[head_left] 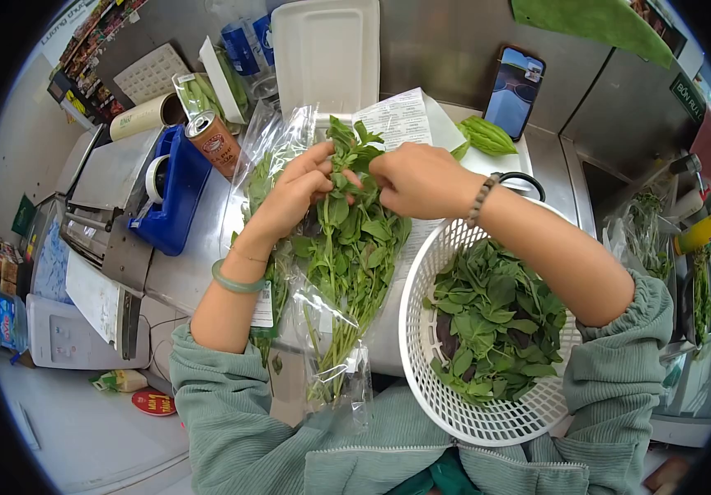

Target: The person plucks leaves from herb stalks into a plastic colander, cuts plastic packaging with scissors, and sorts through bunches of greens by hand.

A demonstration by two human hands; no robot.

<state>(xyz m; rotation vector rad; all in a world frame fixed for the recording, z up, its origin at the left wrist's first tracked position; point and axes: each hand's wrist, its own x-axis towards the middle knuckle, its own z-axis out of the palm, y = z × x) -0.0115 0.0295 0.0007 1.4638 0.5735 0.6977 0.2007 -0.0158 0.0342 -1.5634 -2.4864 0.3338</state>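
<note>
A bunch of leafy green herb sprigs point(355, 256), looking like basil, lies on clear plastic wrapping point(280, 140) with its stems toward me. My left hand point(304, 186) is at the leafy tops, its fingers curled around a sprig. Just right of it, my right hand point(421, 177) is closed in a pinch against the leaves of the same sprig; its fingertips are partly hidden. Below my right forearm, a white perforated basket point(415, 346) holds a heap of picked leaves point(496, 322), some of them dark purple.
A phone point(514, 92) leans on the back wall, near a green ridged vegetable point(487, 136). Behind the herbs are a printed sheet point(397, 120) and an upright white tray point(327, 54). A drink can point(214, 142) and a blue tape dispenser point(176, 206) stand left.
</note>
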